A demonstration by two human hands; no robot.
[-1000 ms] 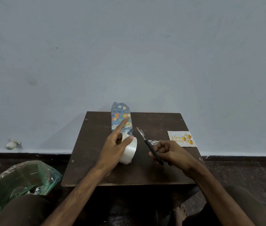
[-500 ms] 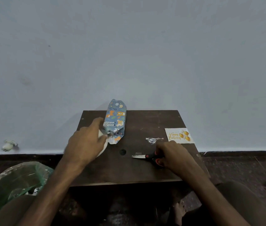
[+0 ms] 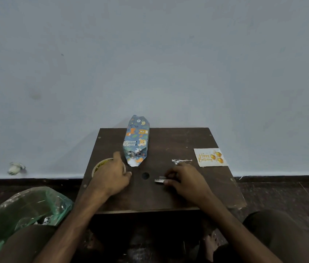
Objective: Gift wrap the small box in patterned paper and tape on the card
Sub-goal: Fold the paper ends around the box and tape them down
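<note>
Box (image 3: 136, 137): lengthwise at far left-centre of table (image 3: 168, 198), far end poking past the back edge. Wrapped in paper (image 3: 135, 162); near end not closed, flap loose, white underside showing.

Handling, judged: light, stiff core under thin crinkly skin. Glossy, so probably a bit slippery. Creases and tears easily. Best taken by the long sides mid-body, never by the loose flap.

Card (image 3: 210, 157): flat at right edge of table, well apart from box. Thin, bends readily, awkward to lift off flat wood. Better slid to the edge or picked at a corner.

Left hand (image 3: 112, 177): draped over tape (image 3: 100, 165), just left of box's near end, fingers curled over the roll, thumb up.

Right hand (image 3: 185, 180): curled over scissors (image 3: 159, 180), flat on table, only blade tip showing.

Crumpled scrap (image 3: 181, 160) between right hand and card.

Writing: "Happy Birthday" in gold script on card, next to gold balloons. Black label block on paper, too small to read. Yellow print on tape core, unreadable.
</note>
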